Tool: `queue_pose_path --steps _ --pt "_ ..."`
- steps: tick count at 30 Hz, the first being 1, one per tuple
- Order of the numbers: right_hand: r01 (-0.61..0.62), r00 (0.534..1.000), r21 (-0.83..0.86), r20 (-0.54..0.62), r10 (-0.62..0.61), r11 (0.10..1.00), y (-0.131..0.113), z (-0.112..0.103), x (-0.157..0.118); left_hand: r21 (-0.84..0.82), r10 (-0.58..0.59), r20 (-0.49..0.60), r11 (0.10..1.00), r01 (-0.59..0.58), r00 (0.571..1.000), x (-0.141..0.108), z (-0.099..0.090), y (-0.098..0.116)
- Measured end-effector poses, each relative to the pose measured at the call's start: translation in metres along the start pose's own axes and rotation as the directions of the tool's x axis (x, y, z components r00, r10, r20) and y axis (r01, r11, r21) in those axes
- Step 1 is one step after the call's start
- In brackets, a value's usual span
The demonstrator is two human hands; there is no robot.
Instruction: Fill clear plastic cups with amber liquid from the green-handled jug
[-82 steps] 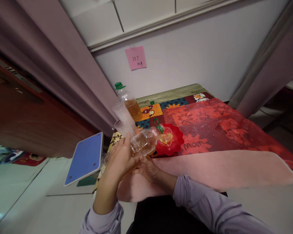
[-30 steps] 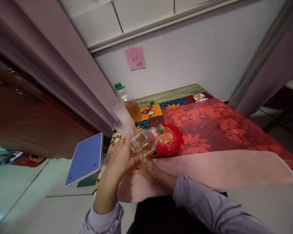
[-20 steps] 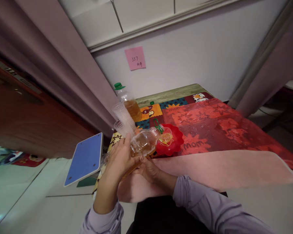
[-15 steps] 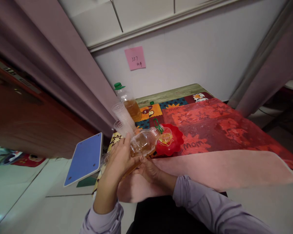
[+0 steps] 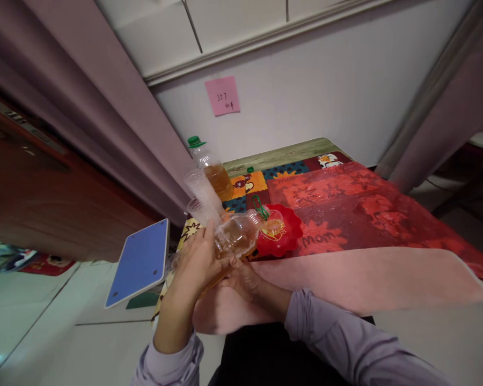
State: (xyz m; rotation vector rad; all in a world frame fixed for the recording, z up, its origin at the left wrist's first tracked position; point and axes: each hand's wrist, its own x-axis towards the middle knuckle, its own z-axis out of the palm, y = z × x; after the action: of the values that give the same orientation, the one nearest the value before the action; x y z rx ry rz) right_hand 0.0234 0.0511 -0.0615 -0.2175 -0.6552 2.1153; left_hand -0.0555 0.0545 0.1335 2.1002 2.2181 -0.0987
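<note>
Both my hands hold a large clear plastic bottle [image 5: 234,236] of amber liquid, tipped so its neck points right. My left hand [image 5: 195,257] wraps its near-left side, and my right hand [image 5: 244,279] supports it from below. A green handle ring [image 5: 260,208] hangs at the neck. Under the mouth, a clear plastic cup [image 5: 274,226] with amber liquid stands on a red scalloped plate [image 5: 292,233]. Whether liquid is flowing is too small to make out. Most of the bottle's base is hidden behind my left hand.
Behind the bottle stand stacked clear cups [image 5: 203,187] and a second bottle [image 5: 219,179] with a green cap. A loose green cap [image 5: 250,169] lies on the patterned tablecloth. Red film [image 5: 346,209] and a pink cloth [image 5: 346,279] cover the right side. A blue board [image 5: 139,262] is at left.
The bottle, both hands and the cup keep almost the same places. The amber liquid in the bottle looks slightly shifted.
</note>
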Motion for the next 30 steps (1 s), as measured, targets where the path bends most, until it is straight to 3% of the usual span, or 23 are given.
queue_pose_path --steps 30 --pt "-0.012 1.0 0.045 -0.021 0.013 0.999 -0.0009 0.0018 0.0 -0.003 -0.003 0.011 1.0 0.003 1.0 0.001 -0.0008 0.0017"
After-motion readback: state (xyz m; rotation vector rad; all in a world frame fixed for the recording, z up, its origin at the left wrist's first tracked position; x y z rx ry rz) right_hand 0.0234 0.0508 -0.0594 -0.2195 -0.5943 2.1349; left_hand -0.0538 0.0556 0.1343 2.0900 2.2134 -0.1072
